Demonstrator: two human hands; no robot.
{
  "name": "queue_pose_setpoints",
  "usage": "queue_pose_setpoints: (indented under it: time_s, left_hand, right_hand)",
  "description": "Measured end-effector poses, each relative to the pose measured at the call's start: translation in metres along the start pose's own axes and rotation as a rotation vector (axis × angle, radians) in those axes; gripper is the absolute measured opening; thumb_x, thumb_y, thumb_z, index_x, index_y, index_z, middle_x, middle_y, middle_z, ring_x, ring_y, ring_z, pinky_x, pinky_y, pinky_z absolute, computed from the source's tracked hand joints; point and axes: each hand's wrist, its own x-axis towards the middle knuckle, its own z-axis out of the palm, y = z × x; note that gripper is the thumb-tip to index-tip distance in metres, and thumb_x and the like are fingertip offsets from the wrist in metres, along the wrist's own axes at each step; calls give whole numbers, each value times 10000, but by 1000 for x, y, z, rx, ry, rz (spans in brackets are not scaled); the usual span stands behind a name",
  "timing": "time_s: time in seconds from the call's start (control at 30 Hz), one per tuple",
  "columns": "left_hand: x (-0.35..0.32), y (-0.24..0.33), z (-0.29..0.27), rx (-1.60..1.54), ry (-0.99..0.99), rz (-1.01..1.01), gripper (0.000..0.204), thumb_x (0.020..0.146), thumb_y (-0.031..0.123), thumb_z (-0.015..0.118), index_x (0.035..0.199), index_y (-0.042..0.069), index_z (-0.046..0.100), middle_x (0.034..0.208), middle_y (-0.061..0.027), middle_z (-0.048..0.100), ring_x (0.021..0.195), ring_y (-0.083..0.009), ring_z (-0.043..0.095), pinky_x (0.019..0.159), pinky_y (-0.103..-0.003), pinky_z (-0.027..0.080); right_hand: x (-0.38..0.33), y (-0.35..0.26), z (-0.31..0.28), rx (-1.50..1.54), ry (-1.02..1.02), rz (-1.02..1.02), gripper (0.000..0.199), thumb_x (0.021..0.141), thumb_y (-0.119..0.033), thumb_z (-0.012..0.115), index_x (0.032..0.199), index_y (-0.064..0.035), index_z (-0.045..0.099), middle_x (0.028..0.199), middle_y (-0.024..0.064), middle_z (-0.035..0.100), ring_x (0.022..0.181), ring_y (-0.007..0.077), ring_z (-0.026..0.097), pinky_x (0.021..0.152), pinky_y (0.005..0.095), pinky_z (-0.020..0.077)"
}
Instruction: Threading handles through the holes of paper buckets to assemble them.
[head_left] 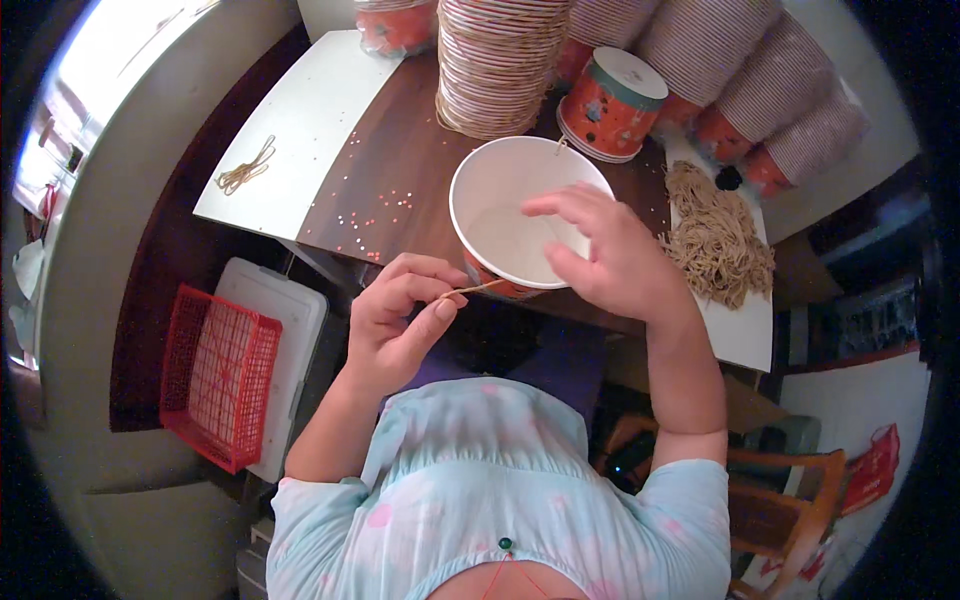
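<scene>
A white-lined paper bucket (490, 205) with an orange printed outside stands upright at the near edge of the brown table, its mouth facing me. At its near left side, my left hand (400, 315) pinches a thin tan cord (478, 289) between thumb and fingers, and the cord runs to the bucket's outer wall just below the rim. My right hand (615, 250) hangs over the right part of the mouth, thumb and fingers apart, with nothing seen in it. A short bit of cord (561, 146) shows at the far rim.
Behind the bucket rises a tall stack of nested buckets (500, 70); an orange bucket (612, 108) stands upside down beside it. Wrapped bucket stacks (710, 45) lean at the back right. A cord heap (718, 240) lies right, a small cord bundle (247, 168) left. A red basket (222, 375) sits lower left.
</scene>
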Motion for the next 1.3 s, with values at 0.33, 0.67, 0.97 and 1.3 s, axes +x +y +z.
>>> queue_pose_setpoints:
  time_s: [0.33, 0.67, 0.97, 1.3]
  left_hand:
    - [10, -4, 5, -461, -30, -201, 135, 881, 76, 546, 846, -35, 615, 1063, -143, 587, 819, -128, 569, 729, -245, 453]
    - [17, -14, 1, -832, -84, -333, 176, 897, 134, 508, 886, -14, 603, 1089, -208, 605, 728, -125, 555, 688, -259, 453]
    - [18, -14, 7, -891, -60, -387, 252, 871, 142, 539, 1040, -36, 594, 1035, -186, 611, 743, -171, 567, 694, -277, 471]
    - [25, -1, 20, -506, -147, -427, 179, 858, 42, 619, 1027, -14, 604, 966, -60, 642, 831, -101, 607, 694, -211, 485]
  right_hand:
    - [38, 33, 20, 625, -841, 217, 537, 942, -489, 363, 1081, -48, 635, 931, 52, 628, 939, 159, 539, 904, 306, 384]
    - [32, 26, -18, 521, -863, 285, 181, 822, -205, 631, 779, -29, 625, 630, -40, 522, 609, 45, 467, 549, 226, 383]
    - [13, -3, -37, 235, -408, 53, 106, 783, -107, 639, 791, -4, 615, 700, 41, 590, 610, 115, 520, 552, 258, 421]
    - [17, -18, -44, 155, -365, -142, 99, 749, -86, 642, 808, -10, 615, 710, 96, 605, 641, 212, 587, 580, 310, 456]
